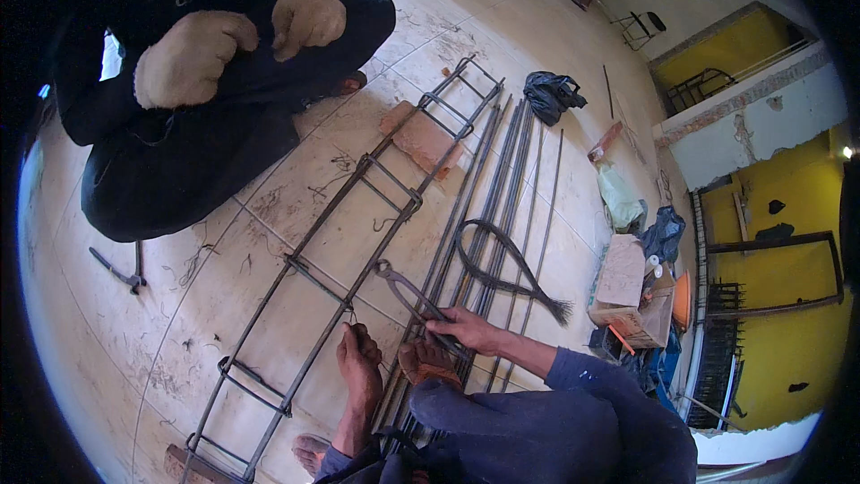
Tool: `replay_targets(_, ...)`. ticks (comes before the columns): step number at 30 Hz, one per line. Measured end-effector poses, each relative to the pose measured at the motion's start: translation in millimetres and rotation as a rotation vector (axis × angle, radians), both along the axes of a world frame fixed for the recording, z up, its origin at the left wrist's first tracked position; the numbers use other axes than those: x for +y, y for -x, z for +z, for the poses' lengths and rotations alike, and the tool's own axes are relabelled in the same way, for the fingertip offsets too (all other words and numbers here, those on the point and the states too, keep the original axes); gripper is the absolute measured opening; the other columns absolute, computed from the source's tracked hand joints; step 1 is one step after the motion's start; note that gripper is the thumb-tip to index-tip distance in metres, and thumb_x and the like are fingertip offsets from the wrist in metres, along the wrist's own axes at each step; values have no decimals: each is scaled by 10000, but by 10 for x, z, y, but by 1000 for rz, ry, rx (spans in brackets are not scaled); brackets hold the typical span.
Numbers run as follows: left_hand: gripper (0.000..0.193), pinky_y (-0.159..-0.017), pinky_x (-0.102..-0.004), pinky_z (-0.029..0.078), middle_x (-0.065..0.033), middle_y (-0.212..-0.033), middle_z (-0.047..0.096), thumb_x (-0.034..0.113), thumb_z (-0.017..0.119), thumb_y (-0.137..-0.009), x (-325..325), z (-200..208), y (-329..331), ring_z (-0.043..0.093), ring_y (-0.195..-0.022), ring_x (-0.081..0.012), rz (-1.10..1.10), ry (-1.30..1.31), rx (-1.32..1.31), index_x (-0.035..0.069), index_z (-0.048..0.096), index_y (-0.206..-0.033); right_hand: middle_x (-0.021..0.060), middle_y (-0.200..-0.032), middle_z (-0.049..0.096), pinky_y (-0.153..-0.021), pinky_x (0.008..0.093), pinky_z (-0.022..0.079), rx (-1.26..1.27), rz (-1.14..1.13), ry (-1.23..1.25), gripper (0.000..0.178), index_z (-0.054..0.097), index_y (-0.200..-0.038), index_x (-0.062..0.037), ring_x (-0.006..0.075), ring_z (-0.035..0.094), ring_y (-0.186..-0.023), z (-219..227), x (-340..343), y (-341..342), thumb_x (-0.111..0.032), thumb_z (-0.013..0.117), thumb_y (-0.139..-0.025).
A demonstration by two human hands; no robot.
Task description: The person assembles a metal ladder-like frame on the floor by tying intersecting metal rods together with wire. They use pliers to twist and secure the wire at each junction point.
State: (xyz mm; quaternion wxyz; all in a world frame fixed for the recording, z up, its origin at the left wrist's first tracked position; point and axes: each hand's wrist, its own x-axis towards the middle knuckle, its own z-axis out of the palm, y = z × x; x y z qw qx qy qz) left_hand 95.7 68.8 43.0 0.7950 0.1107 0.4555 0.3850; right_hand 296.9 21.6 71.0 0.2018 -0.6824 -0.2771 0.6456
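My right hand (466,332) is wrapped round the handles of metal pincers (408,291). Their rounded jaws are at the near long bar of a rebar cage (307,271). Close to a stirrup corner of that cage, my left hand (360,363) is closed with its fingertips pinched together on a thin tie wire (353,313). The cage is a long, narrow frame of steel bars and bent stirrups, lying slantwise across the floor. Its upper end rests over a reddish brick block (421,139). How the wire runs inside my left fist is hidden.
A person in white gloves (193,58) sits across the cage; another pair of pincers (125,271) lies nearby. Beside my right arm are loose steel bars (502,170), a looped bundle of wire (461,242), a black plastic bag (552,96) and a cardboard box (649,314).
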Motion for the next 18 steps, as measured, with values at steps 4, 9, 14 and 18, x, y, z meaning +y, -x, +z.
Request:
replay_targets(4, 378, -434, -229, 203, 67, -557, 304, 417, 417, -940, 9, -7, 5, 257, -467, -43, -13, -19, -30, 67, 522, -846, 33, -875, 620, -715, 251, 452, -77, 53, -49, 335, 534, -1127, -5, 106, 577, -770, 222, -79, 44, -254, 543, -904)
replay_targets(9, 340, -588, -253, 420, -22, -747, 506, 326, 463, -932, -113, -69, 134, 492, -674, -119, -42, -86, 205, 81, 504, -1165, 88, -951, 634, -798, 304, 463, 145, 57, -169, 320, 486, -1169, 7, 156, 589, -870, 373, -133, 186, -201, 493, -926)
replay_targets(14, 360, -633, -264, 451, -81, -791, 604, 189, 487, -929, -197, -108, 170, 541, -683, -118, 5, -234, 159, 75, 382, -1254, 122, -927, 634, -782, 325, 477, -72, 82, -285, 315, 460, -1154, 39, 173, 613, -857, 525, 12, 336, -119, 518, -888)
replay_targets(18, 375, -629, -251, 447, -70, -780, 625, 163, 480, -928, -209, -117, 137, 536, -666, -102, -9, -278, 131, 69, 365, -1272, 135, -867, 649, -583, 312, 486, -400, 503, -268, 257, 522, -1090, 46, 192, 641, -692, 643, 161, 282, -93, 535, -874)
